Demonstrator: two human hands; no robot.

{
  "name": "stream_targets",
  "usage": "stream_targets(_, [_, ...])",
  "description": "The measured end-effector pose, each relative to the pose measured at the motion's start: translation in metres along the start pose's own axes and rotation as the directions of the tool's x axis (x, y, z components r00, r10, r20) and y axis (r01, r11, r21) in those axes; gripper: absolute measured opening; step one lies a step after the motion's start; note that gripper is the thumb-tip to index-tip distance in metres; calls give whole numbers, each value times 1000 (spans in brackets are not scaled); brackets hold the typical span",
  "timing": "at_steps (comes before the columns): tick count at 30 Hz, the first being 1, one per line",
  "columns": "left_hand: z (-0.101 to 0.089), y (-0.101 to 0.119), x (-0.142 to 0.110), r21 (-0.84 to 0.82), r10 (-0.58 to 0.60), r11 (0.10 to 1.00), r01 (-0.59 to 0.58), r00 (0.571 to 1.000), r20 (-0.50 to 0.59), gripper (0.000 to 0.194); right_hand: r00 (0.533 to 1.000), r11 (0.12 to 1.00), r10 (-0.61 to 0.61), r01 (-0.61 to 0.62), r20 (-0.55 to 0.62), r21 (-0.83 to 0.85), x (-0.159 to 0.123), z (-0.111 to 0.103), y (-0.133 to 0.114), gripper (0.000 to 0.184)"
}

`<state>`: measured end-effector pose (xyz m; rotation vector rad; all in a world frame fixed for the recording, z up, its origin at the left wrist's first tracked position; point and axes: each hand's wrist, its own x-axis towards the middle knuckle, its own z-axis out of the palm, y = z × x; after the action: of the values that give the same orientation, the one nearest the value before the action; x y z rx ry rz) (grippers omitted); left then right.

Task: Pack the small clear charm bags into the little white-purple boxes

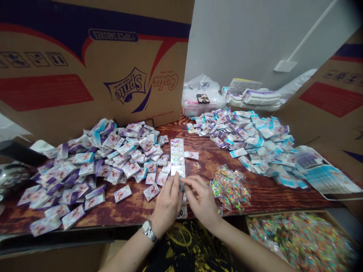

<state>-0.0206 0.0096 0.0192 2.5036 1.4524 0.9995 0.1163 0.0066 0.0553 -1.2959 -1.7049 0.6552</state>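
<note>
My left hand (167, 198) and my right hand (202, 202) meet at the near edge of the table, over the lower part of a long white sticker strip (177, 153). The fingers of both are closed around a small thing that they mostly hide; only a bluish bit shows between them. Just beyond the fingers, right of the strip, lies a small white-and-purple box (191, 155). A little candy packet (197, 165) rests near it. To the right of my right hand is a heap of clear packets with colourful candies (231, 187).
A big pile of filled-out small boxes (113, 143) covers the left side. Flatter small cartons (249, 132) are heaped at the right. Large cardboard boxes (136, 56) stand behind and at right. An open carton of candy packets (300, 238) sits below the table's right edge.
</note>
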Motion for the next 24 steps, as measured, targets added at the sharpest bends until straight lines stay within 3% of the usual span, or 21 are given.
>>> stream_targets(4, [2,0,-3,-4,-20,1000,20,1000,21,62,987,983,-163,163,1,-79,-11,5,2,35])
stream_targets(11, [1,-1,-4,14,-46,999,45,999,25,64,994,987,103,-99,-24,128,-9,13,11,30])
stream_targets(17, [4,-2,-4,77,-20,997,17,999,42,64,951,871,308,-280,-6,405,-8,21,10,30])
stream_targets(24, [5,-5,-3,43,-47,998,45,998,42,65,980,947,194,-199,45,251,-14,23,10,34])
